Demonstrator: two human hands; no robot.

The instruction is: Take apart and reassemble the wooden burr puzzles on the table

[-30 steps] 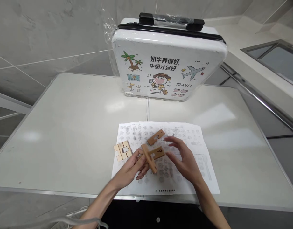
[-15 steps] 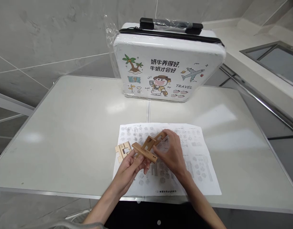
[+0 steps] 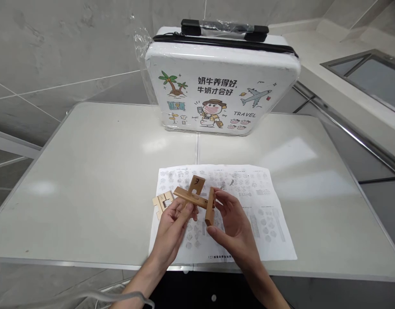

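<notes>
Warm brown wood fills both of my hands above the bench. My left grip (image 3: 178, 221) is closed on a long, flat brown wooden bar (image 3: 183, 194), pinching it from below near its middle with the thumb on the near side. Through that bar stands a shorter brown wooden plate with a hole and a black mark like a 3 (image 3: 196, 184), rising away from me so that the two cross.

My right grip (image 3: 234, 227) holds a separate narrow brown wooden piece (image 3: 210, 208) between thumb and fingers, the thumb at its lower end and the fingers near its upper part. I have it turned on edge, across the right end of the bar; whether the bar sits in a notch of it or only passes behind it, I cannot tell.

Below my hands a white printed paper sheet (image 3: 276, 244) covered with small grey figures lies on the pale grey bench (image 3: 88, 171). At the sheet's left edge, just beside my left grip, rests a flat cluster of pale notched wooden pieces (image 3: 159, 200) with an opening in the middle, partly hidden by my fingers. Well beyond, at the far side of the bench, a white hard-shell case with cartoon prints and a black handle (image 3: 223, 64) stands upright in clear plastic wrap (image 3: 142, 47)
</notes>
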